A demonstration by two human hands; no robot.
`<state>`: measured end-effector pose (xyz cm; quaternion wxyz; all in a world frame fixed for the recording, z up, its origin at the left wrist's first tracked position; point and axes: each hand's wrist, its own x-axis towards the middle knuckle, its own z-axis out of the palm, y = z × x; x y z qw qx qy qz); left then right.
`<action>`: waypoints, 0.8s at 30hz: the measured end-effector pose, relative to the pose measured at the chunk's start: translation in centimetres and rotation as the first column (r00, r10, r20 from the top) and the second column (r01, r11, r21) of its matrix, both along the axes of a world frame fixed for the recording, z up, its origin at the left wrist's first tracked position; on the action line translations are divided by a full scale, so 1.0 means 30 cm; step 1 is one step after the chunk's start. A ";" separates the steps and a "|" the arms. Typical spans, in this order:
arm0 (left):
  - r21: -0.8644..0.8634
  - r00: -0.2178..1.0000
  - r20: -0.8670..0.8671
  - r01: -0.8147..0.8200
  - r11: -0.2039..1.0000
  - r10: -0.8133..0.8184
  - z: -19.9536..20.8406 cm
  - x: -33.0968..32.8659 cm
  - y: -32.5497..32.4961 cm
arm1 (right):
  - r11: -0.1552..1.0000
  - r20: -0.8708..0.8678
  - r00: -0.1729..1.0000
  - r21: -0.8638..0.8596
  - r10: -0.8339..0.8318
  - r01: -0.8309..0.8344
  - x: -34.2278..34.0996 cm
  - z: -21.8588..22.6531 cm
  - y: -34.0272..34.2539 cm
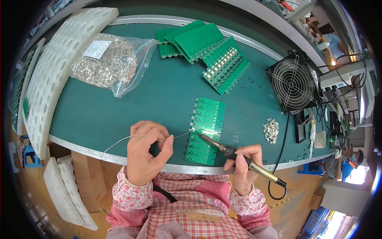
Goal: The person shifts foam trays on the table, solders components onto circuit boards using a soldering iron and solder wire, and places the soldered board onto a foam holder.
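Note:
My left hand (148,149) pinches a thin strand of solder wire (119,140). One end of the wire reaches right to the green circuit board panel (205,145), and the other trails down to the left. In my right hand (244,165) is a soldering iron (230,152), gripped like a pen. Its tip points left onto the middle of the panel, close to the wire's end; whether they touch I cannot tell. The panel lies flat near the table's front edge, with a row of pins along its left side.
Stacked green boards (195,40) lie at the back, one carrying rows of components (227,65). A bag of small metal parts (105,59) rests back left beside white foam (59,59). To the right are a black fan (293,81), a loose pile of metal parts (271,130) and the iron's cable (283,149).

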<state>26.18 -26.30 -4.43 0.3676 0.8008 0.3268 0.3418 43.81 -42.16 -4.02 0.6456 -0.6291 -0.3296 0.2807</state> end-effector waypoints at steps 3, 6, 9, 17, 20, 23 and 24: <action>0.017 1.000 -0.010 0.014 1.000 -0.014 -0.003 0.000 0.001 | 1.000 0.006 1.000 -0.004 0.018 -0.018 -0.002 0.000 0.007; 0.022 1.000 -0.019 0.025 0.999 -0.025 -0.002 0.006 0.002 | 0.999 0.014 0.999 -0.030 0.035 -0.035 0.003 -0.003 0.007; 0.007 0.999 -0.026 0.031 1.000 -0.030 0.005 0.007 0.002 | 0.998 0.011 0.999 -0.059 0.032 -0.031 -0.002 0.004 0.011; 0.007 0.999 -0.046 0.025 1.000 -0.025 0.000 0.006 0.002 | 0.994 0.029 0.998 -0.089 0.063 -0.060 -0.001 0.008 0.019; 0.024 0.999 -0.040 0.023 0.999 -0.022 -0.010 0.009 0.000 | 0.992 0.035 0.996 -0.097 0.082 -0.078 0.001 0.004 0.012; 0.049 0.999 -0.041 0.013 0.999 -0.011 -0.012 0.012 0.001 | 0.995 0.069 0.995 -0.086 0.066 -0.060 -0.004 -0.004 0.011; 0.050 0.999 -0.045 0.015 0.999 -0.013 -0.011 0.011 0.001 | 0.994 0.104 0.990 -0.067 0.091 -0.085 -0.005 -0.004 0.011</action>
